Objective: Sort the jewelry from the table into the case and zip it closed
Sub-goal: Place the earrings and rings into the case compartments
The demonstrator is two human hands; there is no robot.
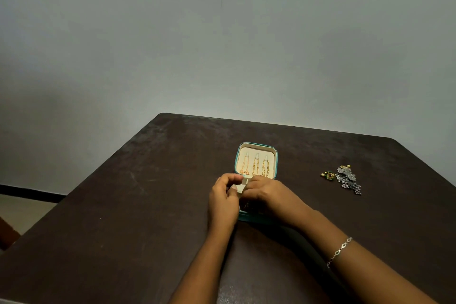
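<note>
Chains [255, 166] hang in the open case [256, 147] on the tabletop [148, 205], and the left hand [223, 198] and right hand [265, 196] both pinch its cream flap [243, 185], so a hard tug could tangle them; earrings [345, 177] wait well right.

table [123, 205]: we see a dark brown top, matt, scuffed with pale dusty streaks.
case [236, 160]: we see a teal shell; its cream lining [256, 149] looks soft and matt, like cloth.
chains [255, 166]: gold-toned metal, faintly glinting.
loose jewelry [348, 179]: dull grey metal, small pale beads.
bracelet [341, 249]: shiny silvery metal.
wall [222, 32]: smooth, matt.
</note>
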